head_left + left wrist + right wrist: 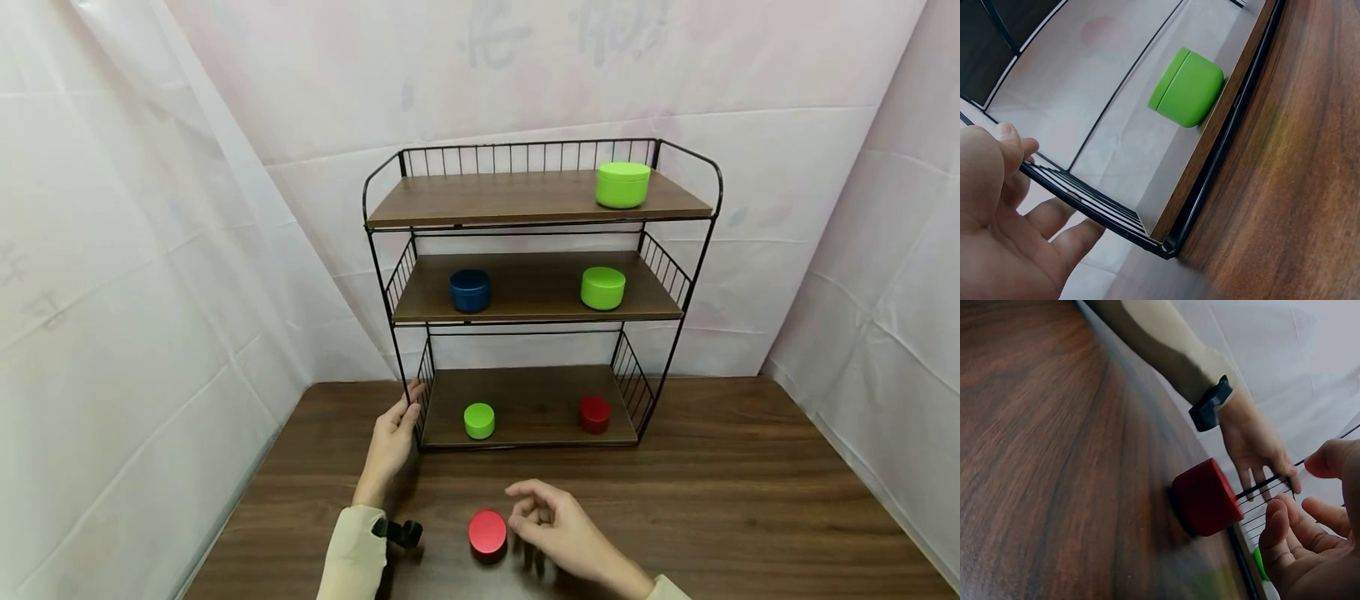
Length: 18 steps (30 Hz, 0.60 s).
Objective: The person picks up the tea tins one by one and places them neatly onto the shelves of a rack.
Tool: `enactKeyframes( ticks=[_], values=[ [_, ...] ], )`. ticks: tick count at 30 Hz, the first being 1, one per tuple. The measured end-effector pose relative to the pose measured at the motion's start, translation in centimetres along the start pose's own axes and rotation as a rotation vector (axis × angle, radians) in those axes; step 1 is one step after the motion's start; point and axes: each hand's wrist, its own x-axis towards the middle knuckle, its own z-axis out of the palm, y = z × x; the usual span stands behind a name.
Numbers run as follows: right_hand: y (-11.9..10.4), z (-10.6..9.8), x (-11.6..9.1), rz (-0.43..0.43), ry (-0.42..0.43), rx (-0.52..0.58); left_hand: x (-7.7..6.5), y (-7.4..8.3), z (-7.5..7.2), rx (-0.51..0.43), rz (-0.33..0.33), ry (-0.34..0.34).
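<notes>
A three-tier shelf rack point(537, 321) with black wire sides and brown boards stands on the table. My left hand point(395, 431) holds its lower left front post between thumb and fingers, the other fingers reaching behind the wire side point(1085, 203). Close by on the bottom board sits a small green round tin point(1188, 87). My right hand point(558, 527) hovers over the table with loosely bent fingers and nothing in them. Just left of it, apart from the fingertips, a red round tin point(487, 533) stands on the table; the right wrist view shows this red tin point(1207, 499) side-on.
On the top board is a large green tin point(622, 185). The middle board bears a blue tin point(470, 291) and another green tin point(603, 288). A dark red tin point(595, 414) sits at the bottom right. Pale cloth point(225, 275) hangs behind and beside the table point(750, 483).
</notes>
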Motion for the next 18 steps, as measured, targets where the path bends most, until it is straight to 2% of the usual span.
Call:
enactKeyframes(
  ticks=[6,9,13,18],
  values=[
    [0.9,0.3,0.3,0.057,0.084,-0.052,-0.5,2.5,-0.3,-0.005,-0.007,-0.007],
    [1.3,0.5,0.5,0.108,0.114,-0.053,-0.6,3.2,-0.4,-0.002,-0.019,-0.019],
    [1.8,0.8,0.6,0.141,0.088,-0.016,-0.6,3.3,-0.4,-0.017,-0.027,-0.023],
    [2.0,1.2,0.5,0.152,0.005,-0.003,-0.7,3.1,-0.4,-0.014,-0.012,-0.016]
  ],
)
